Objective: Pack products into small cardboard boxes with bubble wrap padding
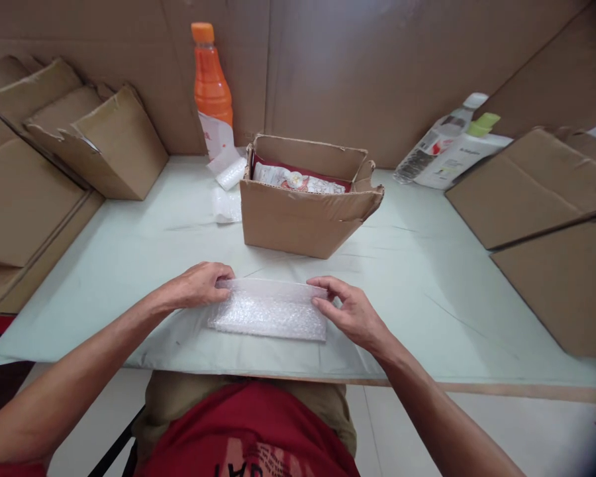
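Note:
A sheet of bubble wrap (271,315) lies on the table near its front edge, with a smooth, whitish strip along its far side. At its far left corner, my left hand (206,283) grips the wrap between thumb and curled fingers. My right hand (346,308) pinches the far right corner, thumb below and index finger above. Just beyond stands an open cardboard box (293,218) with a torn right flap. Inside it show a patterned white packet (298,179) and something dark red.
Cardboard boxes (124,146) stack at the left, and more boxes (536,179) at the right. Behind are an orange bottle (212,83), small bubble-wrap rolls (227,204), a clear bottle (434,142) and a white bottle with green cap (459,156). A cardboard wall (322,73) closes the back.

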Tool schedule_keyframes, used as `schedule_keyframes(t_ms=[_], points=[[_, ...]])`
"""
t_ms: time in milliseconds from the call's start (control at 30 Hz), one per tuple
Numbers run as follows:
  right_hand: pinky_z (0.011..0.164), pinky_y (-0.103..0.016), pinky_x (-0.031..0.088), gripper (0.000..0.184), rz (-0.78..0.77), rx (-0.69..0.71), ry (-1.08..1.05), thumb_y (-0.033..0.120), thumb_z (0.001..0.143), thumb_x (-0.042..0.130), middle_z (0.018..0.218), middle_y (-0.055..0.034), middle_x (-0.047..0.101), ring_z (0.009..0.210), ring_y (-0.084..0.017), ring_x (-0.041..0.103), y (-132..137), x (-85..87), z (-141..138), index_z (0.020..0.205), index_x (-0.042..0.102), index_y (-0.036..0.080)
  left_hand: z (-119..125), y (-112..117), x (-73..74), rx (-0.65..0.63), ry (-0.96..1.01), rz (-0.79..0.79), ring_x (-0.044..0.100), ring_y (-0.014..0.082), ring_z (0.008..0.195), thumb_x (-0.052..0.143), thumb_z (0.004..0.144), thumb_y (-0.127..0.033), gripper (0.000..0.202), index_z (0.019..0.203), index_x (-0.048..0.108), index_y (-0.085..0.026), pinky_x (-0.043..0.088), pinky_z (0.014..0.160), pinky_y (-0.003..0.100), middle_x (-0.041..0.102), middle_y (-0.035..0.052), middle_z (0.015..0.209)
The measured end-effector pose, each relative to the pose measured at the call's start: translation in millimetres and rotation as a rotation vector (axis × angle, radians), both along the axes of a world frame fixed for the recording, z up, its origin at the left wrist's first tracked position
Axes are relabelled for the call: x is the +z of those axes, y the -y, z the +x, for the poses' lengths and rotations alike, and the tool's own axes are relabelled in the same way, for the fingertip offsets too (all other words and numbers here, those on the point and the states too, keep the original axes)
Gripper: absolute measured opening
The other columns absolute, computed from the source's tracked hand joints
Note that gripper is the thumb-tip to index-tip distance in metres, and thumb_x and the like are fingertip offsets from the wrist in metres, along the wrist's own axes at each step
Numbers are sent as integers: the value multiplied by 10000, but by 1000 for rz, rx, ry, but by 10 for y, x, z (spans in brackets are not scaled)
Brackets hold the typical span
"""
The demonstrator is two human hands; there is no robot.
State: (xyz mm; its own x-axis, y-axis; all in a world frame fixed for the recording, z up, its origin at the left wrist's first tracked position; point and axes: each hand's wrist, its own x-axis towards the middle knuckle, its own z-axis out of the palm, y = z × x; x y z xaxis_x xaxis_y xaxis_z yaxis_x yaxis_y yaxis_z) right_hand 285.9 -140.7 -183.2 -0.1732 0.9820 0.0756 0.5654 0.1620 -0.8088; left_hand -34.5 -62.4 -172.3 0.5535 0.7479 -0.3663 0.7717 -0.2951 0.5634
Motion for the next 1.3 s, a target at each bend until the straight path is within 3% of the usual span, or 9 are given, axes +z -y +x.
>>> schedule_keyframes(t_ms=[200,300,433,600,733,900,1033,1167,1300], points=[[806,-322,500,208,481,159,63,61,869,575,934,-32,658,906,-181,616,437,696,-99,969,654,224,216,103,-3,-25,303,642,592,264,1142,545,807,-133,131,861,644,-199,496,946,411,635,110,1220],[806,-349,482,221,595,357,208,37,877,552,983,-75,647,916,-198,589,683,846,-385,1011,654,180,377,50,-82,-18,345,904,567,288,1215,548,836,-95,146,876,649,-193,475,1013,470,619,140,1301],[658,-360,446,130,509,608,582,126,921,541,842,-93,637,750,-212,556,856,521,-932,973,660,119,284,112,-222,-115,138,794,443,342,1398,501,770,-12,414,1132,640,-156,414,1112,537,520,190,1456],[644,-369,477,99,342,672,662,137,926,559,836,-108,656,780,-245,595,875,34,-1410,959,651,120,-214,805,-202,-198,150,612,339,328,1482,486,718,-21,781,1472,404,-206,343,1188,564,410,152,1568],[742,-382,512,166,269,660,544,130,919,574,1025,-162,698,891,-257,629,812,35,-1474,1063,650,95,-315,1361,-225,-309,318,523,421,309,1432,511,777,-70,840,1565,242,-185,402,1158,535,517,173,1480],[936,-403,495,292,213,694,307,224,935,610,1224,-122,670,1093,-252,607,788,183,-1112,1219,597,156,-180,1469,-439,-134,439,570,630,276,1152,564,886,-153,616,1476,387,-173,517,989,472,679,156,1224],[954,-444,491,582,197,500,184,292,900,679,1290,-132,651,1102,-263,605,895,51,-786,1424,443,198,-125,1426,-484,-3,509,515,653,248,1111,532,873,-79,357,1197,621,-198,517,945,429,733,100,1077],[809,-367,537,455,113,190,94,196,947,542,1051,-87,733,890,-222,669,938,-250,-817,1400,499,205,-67,1414,-424,135,521,437,670,217,994,556,904,-134,180,1025,675,-192,526,872,374,734,86,1001],[592,-263,482,434,-75,19,-6,249,951,521,702,17,642,604,-155,594,793,-304,-937,1380,547,185,-8,1358,-350,281,450,300,624,167,795,558,937,-243,135,977,674,-188,502,717,297,693,44,877]])
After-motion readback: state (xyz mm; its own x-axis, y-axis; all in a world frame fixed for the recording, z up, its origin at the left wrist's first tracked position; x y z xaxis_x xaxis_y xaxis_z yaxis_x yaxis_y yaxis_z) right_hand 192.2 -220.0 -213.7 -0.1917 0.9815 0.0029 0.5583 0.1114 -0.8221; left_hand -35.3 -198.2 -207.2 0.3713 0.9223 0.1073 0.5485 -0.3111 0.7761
